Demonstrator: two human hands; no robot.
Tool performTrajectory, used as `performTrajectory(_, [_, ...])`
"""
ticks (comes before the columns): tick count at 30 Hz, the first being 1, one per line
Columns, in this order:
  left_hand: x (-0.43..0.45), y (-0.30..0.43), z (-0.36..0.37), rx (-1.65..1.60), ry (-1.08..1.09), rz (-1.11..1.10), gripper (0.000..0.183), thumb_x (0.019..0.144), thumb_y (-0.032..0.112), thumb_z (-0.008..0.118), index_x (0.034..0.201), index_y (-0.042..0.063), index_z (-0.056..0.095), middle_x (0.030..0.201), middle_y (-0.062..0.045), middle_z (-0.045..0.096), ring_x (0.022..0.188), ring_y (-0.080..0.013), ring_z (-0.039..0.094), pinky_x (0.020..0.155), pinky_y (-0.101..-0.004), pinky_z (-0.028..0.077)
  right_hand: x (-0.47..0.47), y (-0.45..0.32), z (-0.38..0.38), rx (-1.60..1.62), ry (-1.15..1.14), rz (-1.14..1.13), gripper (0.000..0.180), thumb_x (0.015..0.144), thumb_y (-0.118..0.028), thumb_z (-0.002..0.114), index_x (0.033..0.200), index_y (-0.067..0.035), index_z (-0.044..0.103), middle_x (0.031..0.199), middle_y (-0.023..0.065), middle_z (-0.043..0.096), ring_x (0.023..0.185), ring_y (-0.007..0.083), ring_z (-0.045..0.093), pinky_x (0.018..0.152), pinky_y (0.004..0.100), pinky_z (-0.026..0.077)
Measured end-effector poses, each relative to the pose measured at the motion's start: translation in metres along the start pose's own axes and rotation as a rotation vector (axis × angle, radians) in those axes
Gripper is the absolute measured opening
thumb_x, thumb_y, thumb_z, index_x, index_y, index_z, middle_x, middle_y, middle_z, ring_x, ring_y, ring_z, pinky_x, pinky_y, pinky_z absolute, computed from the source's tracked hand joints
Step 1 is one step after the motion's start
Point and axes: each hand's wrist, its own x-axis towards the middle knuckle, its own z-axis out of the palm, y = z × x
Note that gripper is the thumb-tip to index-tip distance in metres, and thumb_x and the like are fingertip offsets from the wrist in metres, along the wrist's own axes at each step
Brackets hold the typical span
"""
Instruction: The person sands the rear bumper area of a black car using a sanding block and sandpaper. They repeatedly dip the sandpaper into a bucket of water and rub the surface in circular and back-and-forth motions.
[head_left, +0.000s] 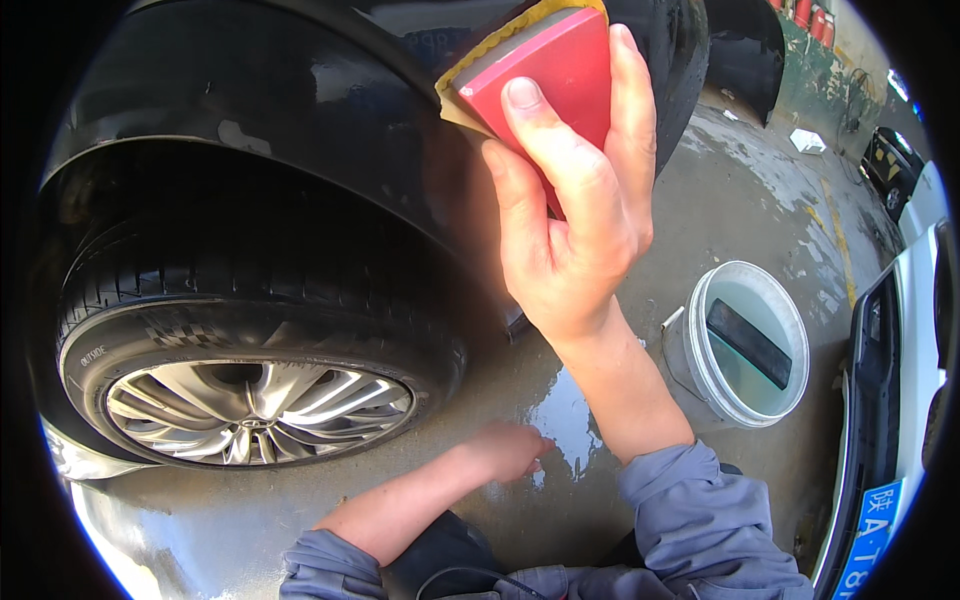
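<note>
My right hand (574, 180) is raised at the top centre, gripping a red sanding block (559, 82). Yellowish sandpaper (461, 112) is wrapped over the block's grey far side. Beside them stands the glossy black body panel (322, 90) of a car, with a light patch of glare on it. Whether the paper touches the panel cannot be told. Lower down, my left hand (514, 450) hangs above the wet floor, blurred, a finger or two showing; nothing can be seen in it. The car's tyre (217, 330) and silver alloy wheel (259, 420) fill the lower left.
Right of my right forearm stands a white plastic bucket (697, 352) of cloudy water with a long black block (750, 343) in it. A white car (911, 315) is at the right edge. Puddles lie on the concrete floor (615, 517). Red cylinders (817, 22) stand at the top right.
</note>
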Motion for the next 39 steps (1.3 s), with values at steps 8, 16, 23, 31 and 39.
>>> performTrajectory(8, [0.003, 0.001, 0.003, 0.038, 0.033, 0.052, 0.050, 0.106, 0.033, 0.067, 0.153, 0.018, 0.060, 0.144, -0.011, 0.068, 0.133, -0.0371, 0.065, 0.108, -0.0538, 0.054, -0.009, 0.006, 0.000, -0.043, -0.039, 0.007, 0.042, 0.086, -0.004, 0.086, 0.127, -0.010, 0.076, 0.157, 0.0384, 0.050, 0.134, 0.0540, 0.058, 0.106, 0.0533, 0.052])
performTrajectory(16, [0.005, -0.005, 0.006, 0.044, 0.084, 0.086, 0.050, 0.105, 0.030, 0.068, 0.152, 0.016, 0.061, 0.141, -0.014, 0.069, 0.127, -0.0397, 0.067, 0.104, -0.0542, 0.055, 0.006, -0.005, 0.001, -0.014, 0.003, 0.007, 0.048, 0.080, -0.005, 0.090, 0.125, -0.013, 0.078, 0.156, 0.0374, 0.053, 0.130, 0.0521, 0.061, 0.107, 0.0541, 0.050])
performTrajectory(23, [0.004, -0.006, 0.010, 0.003, 0.097, 0.086, 0.048, 0.105, 0.030, 0.067, 0.151, 0.018, 0.061, 0.142, -0.013, 0.068, 0.128, -0.0401, 0.067, 0.105, -0.0541, 0.055, 0.004, 0.006, 0.006, 0.004, -0.020, 0.055, 0.043, 0.082, -0.007, 0.089, 0.123, -0.012, 0.080, 0.155, 0.0358, 0.053, 0.127, 0.0494, 0.062, 0.104, 0.0513, 0.050])
performTrajectory(31, [-0.016, 0.004, -0.014, 0.028, 0.505, 0.227, 0.037, 0.100, 0.021, 0.070, 0.135, 0.012, 0.070, 0.133, -0.010, 0.074, 0.123, -0.0362, 0.070, 0.104, -0.0499, 0.057, 0.049, 0.002, 0.002, -0.023, -0.117, -0.066, 0.041, 0.088, -0.005, 0.086, 0.128, -0.008, 0.075, 0.158, 0.0355, 0.051, 0.139, 0.0479, 0.058, 0.113, 0.0498, 0.048])
performTrajectory(39, [-0.193, 0.044, -0.211, 0.926, 1.484, 0.216, 0.035, 0.085, -0.001, 0.076, 0.119, 0.005, 0.078, 0.131, -0.015, 0.076, 0.126, -0.0365, 0.071, 0.110, -0.0526, 0.055, 0.022, 0.021, -0.121, 0.121, 0.164, 0.352, 0.044, 0.106, -0.007, 0.067, 0.146, 0.000, 0.051, 0.167, 0.0310, 0.039, 0.153, 0.0404, 0.047, 0.126, 0.0475, 0.039])
